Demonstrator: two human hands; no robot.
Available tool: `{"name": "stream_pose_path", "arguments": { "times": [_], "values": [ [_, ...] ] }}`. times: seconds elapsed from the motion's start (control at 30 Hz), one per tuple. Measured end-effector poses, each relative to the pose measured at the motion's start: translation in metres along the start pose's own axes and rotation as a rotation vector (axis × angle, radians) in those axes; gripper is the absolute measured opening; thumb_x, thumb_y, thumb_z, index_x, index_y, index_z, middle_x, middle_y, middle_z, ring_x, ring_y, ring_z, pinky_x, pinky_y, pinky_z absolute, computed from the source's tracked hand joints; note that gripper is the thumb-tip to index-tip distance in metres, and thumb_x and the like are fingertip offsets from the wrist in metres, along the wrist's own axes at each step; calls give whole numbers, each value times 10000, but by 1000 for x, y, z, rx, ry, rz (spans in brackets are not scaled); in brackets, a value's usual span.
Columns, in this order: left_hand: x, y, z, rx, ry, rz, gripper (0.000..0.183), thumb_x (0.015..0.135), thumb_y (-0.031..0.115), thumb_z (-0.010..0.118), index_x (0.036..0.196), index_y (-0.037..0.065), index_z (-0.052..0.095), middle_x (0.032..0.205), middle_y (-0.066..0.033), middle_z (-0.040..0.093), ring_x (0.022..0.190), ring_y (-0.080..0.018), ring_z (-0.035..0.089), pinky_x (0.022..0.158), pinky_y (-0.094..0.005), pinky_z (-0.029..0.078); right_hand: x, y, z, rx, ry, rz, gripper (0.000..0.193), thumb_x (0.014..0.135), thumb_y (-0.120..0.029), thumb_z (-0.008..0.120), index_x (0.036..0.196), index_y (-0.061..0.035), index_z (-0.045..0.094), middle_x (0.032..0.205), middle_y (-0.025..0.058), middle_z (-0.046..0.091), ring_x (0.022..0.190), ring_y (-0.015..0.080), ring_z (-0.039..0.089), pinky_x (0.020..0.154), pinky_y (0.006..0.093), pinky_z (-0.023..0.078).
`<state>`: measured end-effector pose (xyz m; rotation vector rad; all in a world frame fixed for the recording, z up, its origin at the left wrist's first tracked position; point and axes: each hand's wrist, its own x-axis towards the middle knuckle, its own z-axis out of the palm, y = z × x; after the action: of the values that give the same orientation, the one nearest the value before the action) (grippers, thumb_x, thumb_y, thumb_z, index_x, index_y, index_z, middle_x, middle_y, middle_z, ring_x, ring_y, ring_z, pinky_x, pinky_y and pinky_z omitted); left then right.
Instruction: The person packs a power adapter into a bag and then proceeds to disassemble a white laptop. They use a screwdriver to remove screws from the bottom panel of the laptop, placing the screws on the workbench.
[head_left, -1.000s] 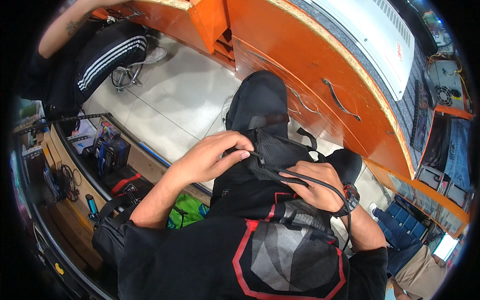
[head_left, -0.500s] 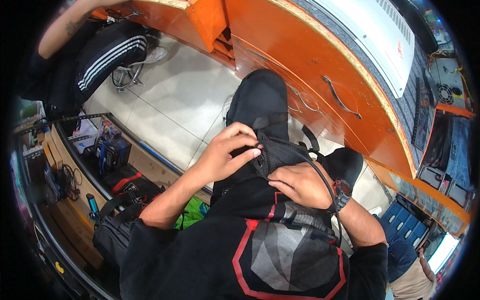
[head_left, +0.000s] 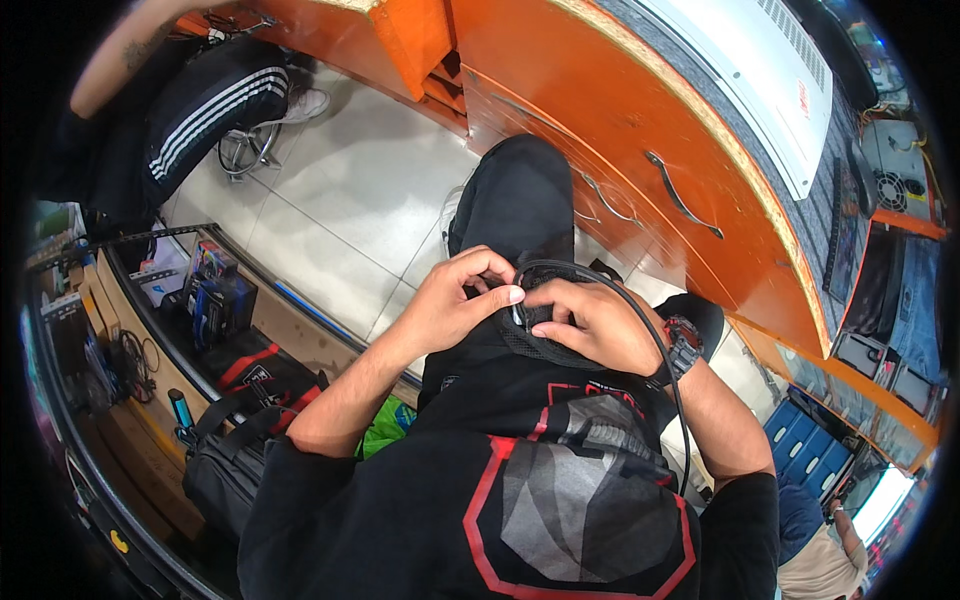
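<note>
I sit with a black mesh pouch (head_left: pixel 540 345) on my lap, over my black trousers (head_left: pixel 520 195). My left hand (head_left: pixel 455 300) and my right hand (head_left: pixel 585 320) meet at the pouch's top, fingertips pinching its edge where a black cable (head_left: pixel 640 320) loops out. The cable curves over my right wrist, past a dark wristwatch (head_left: pixel 682 345), and runs down my right side. What lies inside the pouch is hidden by my fingers.
An orange cabinet (head_left: pixel 620 120) with metal drawer handles (head_left: pixel 680 195) stands close ahead. Another person in striped black trousers (head_left: pixel 200 110) sits at the far left. A black bag (head_left: pixel 235 440) and a low shelf of boxed goods (head_left: pixel 210 300) are at my left.
My left hand slid from the pouch's side up to its top. My right hand rose from lower on the pouch, and both now pinch together at the opening.
</note>
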<state>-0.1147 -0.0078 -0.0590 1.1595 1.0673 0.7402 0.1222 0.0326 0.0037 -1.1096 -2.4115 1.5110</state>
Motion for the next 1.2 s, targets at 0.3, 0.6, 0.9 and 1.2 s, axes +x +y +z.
{"name": "stream_pose_path", "arguments": {
  "times": [0.3,0.6,0.9,1.2],
  "values": [
    [-8,15,16,266,222,286,120,918,50,696,1028,25,656,1156,-99,609,957,-187,632,808,-297,513,-5,-8,19,-91,221,-88,255,856,-225,776,899,-53,592,835,107,622,764,317,644,641,411,499],
    [-15,27,-8,800,-144,573,175,870,201,748,999,101,683,1183,-89,614,1143,-287,617,905,-405,522,-13,-4,32,-96,268,-78,244,861,-270,781,917,-70,655,821,77,635,768,301,644,671,397,510],
    [-11,34,-4,758,48,568,194,827,110,793,926,88,627,1052,-47,681,991,-240,691,814,-357,526,-23,-23,20,-106,-6,228,209,894,-183,693,895,-39,542,848,151,647,836,352,642,773,431,456],
    [-28,48,-1,377,-1,451,182,842,34,770,932,62,614,990,-84,701,848,-245,693,719,-341,544,-36,-29,19,-63,199,41,213,850,-163,739,905,-63,559,685,84,576,661,299,612,598,402,475]
  ]
}}
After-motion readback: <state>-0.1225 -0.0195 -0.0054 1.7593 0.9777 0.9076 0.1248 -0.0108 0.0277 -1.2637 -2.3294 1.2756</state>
